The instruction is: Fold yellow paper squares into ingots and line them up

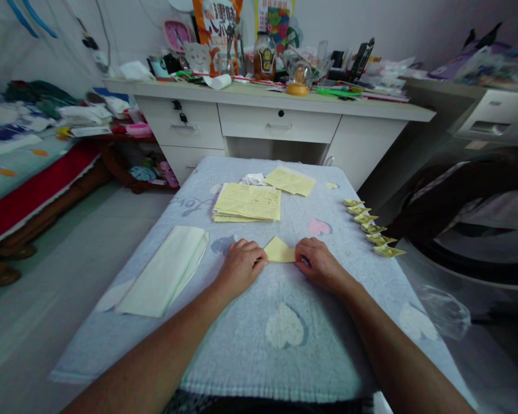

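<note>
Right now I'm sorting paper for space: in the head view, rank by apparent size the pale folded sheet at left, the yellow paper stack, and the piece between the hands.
1. Pale folded sheet, though it lies nearer the camera than the stack.
2. Yellow paper stack.
3. Folded yellow piece, clearly smallest.

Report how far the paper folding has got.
Done: six folded yellow pieces sit in a row at the right edge of the towel-covered table. In hand: left hand and right hand press a partly folded yellow sheet. Left: a stack of flat yellow sheets and another sheet behind.
</note>
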`<state>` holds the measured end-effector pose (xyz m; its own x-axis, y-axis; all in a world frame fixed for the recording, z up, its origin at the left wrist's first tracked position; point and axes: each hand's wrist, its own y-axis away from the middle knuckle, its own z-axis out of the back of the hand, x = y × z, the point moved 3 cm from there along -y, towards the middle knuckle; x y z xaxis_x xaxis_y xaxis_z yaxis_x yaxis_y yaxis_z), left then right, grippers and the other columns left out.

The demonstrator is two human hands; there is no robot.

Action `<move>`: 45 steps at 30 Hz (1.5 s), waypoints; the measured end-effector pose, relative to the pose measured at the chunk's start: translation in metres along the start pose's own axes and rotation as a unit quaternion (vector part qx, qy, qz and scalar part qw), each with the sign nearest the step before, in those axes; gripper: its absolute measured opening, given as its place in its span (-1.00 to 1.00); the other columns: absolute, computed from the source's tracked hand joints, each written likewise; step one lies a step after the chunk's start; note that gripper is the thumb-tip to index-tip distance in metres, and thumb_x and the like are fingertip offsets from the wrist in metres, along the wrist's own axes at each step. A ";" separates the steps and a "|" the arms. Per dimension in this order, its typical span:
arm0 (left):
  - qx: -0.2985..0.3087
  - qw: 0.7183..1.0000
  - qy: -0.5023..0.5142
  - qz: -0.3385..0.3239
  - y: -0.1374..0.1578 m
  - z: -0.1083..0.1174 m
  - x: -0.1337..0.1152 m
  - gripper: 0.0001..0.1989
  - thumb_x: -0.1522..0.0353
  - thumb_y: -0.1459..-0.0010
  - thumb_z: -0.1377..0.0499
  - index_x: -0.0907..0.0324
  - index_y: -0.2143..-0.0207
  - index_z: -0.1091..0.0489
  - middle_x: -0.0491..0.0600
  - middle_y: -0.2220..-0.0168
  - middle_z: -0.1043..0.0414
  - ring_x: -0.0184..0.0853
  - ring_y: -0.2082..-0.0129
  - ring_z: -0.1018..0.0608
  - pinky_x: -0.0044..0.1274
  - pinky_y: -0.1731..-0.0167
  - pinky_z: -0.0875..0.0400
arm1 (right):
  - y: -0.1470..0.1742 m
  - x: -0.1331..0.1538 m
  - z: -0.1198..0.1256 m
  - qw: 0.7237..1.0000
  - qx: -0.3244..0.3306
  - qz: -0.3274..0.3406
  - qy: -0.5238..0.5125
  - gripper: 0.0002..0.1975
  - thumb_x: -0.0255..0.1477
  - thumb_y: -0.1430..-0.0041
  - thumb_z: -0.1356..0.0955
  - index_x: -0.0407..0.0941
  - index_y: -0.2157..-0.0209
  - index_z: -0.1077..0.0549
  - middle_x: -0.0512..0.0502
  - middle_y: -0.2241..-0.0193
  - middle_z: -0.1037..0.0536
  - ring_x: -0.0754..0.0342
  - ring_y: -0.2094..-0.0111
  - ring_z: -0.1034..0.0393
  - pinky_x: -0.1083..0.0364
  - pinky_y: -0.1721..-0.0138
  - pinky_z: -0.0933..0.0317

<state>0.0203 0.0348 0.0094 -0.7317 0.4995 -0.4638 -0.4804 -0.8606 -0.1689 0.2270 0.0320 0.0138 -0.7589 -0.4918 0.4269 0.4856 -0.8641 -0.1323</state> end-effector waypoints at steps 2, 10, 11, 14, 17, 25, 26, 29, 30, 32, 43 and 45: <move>0.003 1.000 0.003 0.013 -0.001 0.000 0.003 -0.87 0.33 -0.18 -0.13 0.14 0.38 -0.46 -0.04 0.33 -0.48 -0.23 0.24 -0.40 -0.41 0.21 -0.19 | 0.000 -0.003 0.002 1.000 -0.003 -0.003 -0.017 -0.91 -0.56 -0.10 -0.34 -0.15 0.47 -0.39 -0.09 0.35 -0.45 0.04 0.26 -0.27 0.05 0.17 -0.09; 0.004 0.999 -0.015 0.046 -0.003 -0.004 0.006 -0.82 0.31 -0.22 -0.09 0.13 0.36 -0.45 -0.06 0.32 -0.49 -0.24 0.23 -0.42 -0.42 0.21 -0.14 | 0.000 -0.013 -0.003 0.995 -0.039 -0.075 -0.057 -0.91 -0.45 -0.17 -0.34 -0.14 0.39 -0.48 -0.12 0.25 -0.42 0.00 0.19 -0.26 0.02 0.13 -0.10; 0.001 0.998 -0.022 0.052 -0.003 -0.004 0.006 -0.82 0.30 -0.22 -0.08 0.12 0.36 -0.45 -0.06 0.31 -0.49 -0.24 0.23 -0.42 -0.41 0.21 -0.14 | -0.001 -0.013 -0.004 0.994 -0.042 -0.088 -0.050 -0.91 -0.45 -0.17 -0.34 -0.14 0.39 -0.48 -0.12 0.25 -0.42 0.00 0.18 -0.26 0.02 0.13 -0.09; -0.013 0.995 -0.049 0.080 -0.002 -0.004 0.007 -0.81 0.29 -0.22 -0.08 0.12 0.36 -0.45 -0.05 0.30 -0.49 -0.22 0.21 -0.42 -0.40 0.20 -0.11 | -0.002 -0.014 -0.007 0.991 -0.046 -0.122 -0.028 -0.89 -0.43 -0.17 -0.35 -0.13 0.40 -0.50 -0.12 0.25 -0.42 -0.02 0.17 -0.24 0.01 0.13 -0.06; -0.021 0.992 -0.072 0.102 -0.002 -0.004 0.009 -0.80 0.26 -0.21 -0.09 0.12 0.38 -0.45 -0.04 0.28 -0.48 -0.21 0.20 -0.41 -0.40 0.22 -0.09 | -0.003 -0.015 -0.009 0.988 -0.051 -0.143 -0.008 -0.89 -0.41 -0.15 -0.36 -0.12 0.41 -0.51 -0.11 0.25 -0.42 -0.01 0.18 -0.24 0.01 0.14 -0.04; -0.024 0.984 -0.120 0.133 -0.003 -0.004 0.011 -0.76 0.19 -0.20 -0.09 0.12 0.39 -0.45 -0.01 0.28 -0.43 -0.17 0.18 -0.37 -0.40 0.26 -0.07 | -0.004 -0.017 -0.009 0.983 -0.061 -0.172 0.015 -0.85 -0.38 -0.13 -0.38 -0.13 0.46 -0.51 -0.11 0.28 -0.43 0.00 0.21 -0.23 0.03 0.17 -0.02; -0.022 0.983 -0.123 0.135 -0.003 -0.003 0.010 -0.75 0.19 -0.20 -0.09 0.13 0.39 -0.45 0.00 0.27 -0.43 -0.17 0.18 -0.37 -0.39 0.26 -0.07 | -0.004 -0.017 -0.009 0.982 -0.062 -0.176 0.020 -0.84 -0.37 -0.13 -0.38 -0.13 0.47 -0.51 -0.11 0.28 -0.43 0.00 0.22 -0.23 0.03 0.18 -0.02; -0.019 0.982 -0.127 0.137 -0.003 -0.003 0.009 -0.76 0.21 -0.20 -0.08 0.13 0.38 -0.44 0.00 0.26 -0.43 -0.17 0.17 -0.36 -0.39 0.26 -0.07 | -0.005 -0.016 -0.008 0.981 -0.063 -0.182 0.030 -0.82 -0.35 -0.13 -0.38 -0.13 0.49 -0.50 -0.10 0.29 -0.43 0.00 0.23 -0.23 0.04 0.21 -0.01; -0.017 0.982 -0.127 0.138 -0.002 -0.003 0.009 -0.76 0.21 -0.20 -0.07 0.13 0.39 -0.44 0.00 0.26 -0.43 -0.17 0.17 -0.36 -0.39 0.26 -0.07 | -0.005 -0.016 -0.008 0.980 -0.063 -0.184 0.031 -0.82 -0.34 -0.13 -0.39 -0.13 0.50 -0.49 -0.10 0.29 -0.43 0.00 0.23 -0.23 0.05 0.21 -0.01; -0.014 0.982 -0.121 0.141 -0.002 -0.003 0.010 -0.77 0.22 -0.20 -0.07 0.13 0.39 -0.43 0.00 0.26 -0.42 -0.17 0.17 -0.36 -0.39 0.27 -0.07 | -0.005 -0.016 -0.008 0.980 -0.065 -0.185 0.030 -0.81 -0.35 -0.12 -0.39 -0.13 0.50 -0.49 -0.10 0.28 -0.44 0.00 0.23 -0.23 0.05 0.21 -0.01; -0.016 0.981 -0.111 0.160 -0.004 -0.001 0.015 -0.77 0.21 -0.16 -0.09 0.12 0.46 -0.42 -0.01 0.29 -0.41 -0.17 0.19 -0.35 -0.39 0.26 -0.08 | -0.005 -0.018 -0.009 0.980 -0.069 -0.183 0.027 -0.83 -0.36 -0.13 -0.38 -0.13 0.50 -0.50 -0.10 0.28 -0.44 0.01 0.23 -0.24 0.04 0.20 -0.01; -0.017 0.981 -0.114 0.158 -0.004 -0.001 0.014 -0.77 0.22 -0.16 -0.09 0.12 0.46 -0.41 -0.01 0.28 -0.41 -0.16 0.18 -0.35 -0.38 0.26 -0.09 | -0.005 -0.018 -0.010 0.980 -0.072 -0.181 0.025 -0.83 -0.37 -0.14 -0.37 -0.13 0.49 -0.50 -0.11 0.29 -0.44 0.01 0.23 -0.24 0.04 0.19 -0.02</move>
<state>0.0123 0.0449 0.0023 -0.9327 0.2128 -0.2912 -0.1982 -0.9770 -0.0791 0.2344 0.0443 -0.0020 -0.8927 -0.1510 0.4245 0.1167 -0.9875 -0.1058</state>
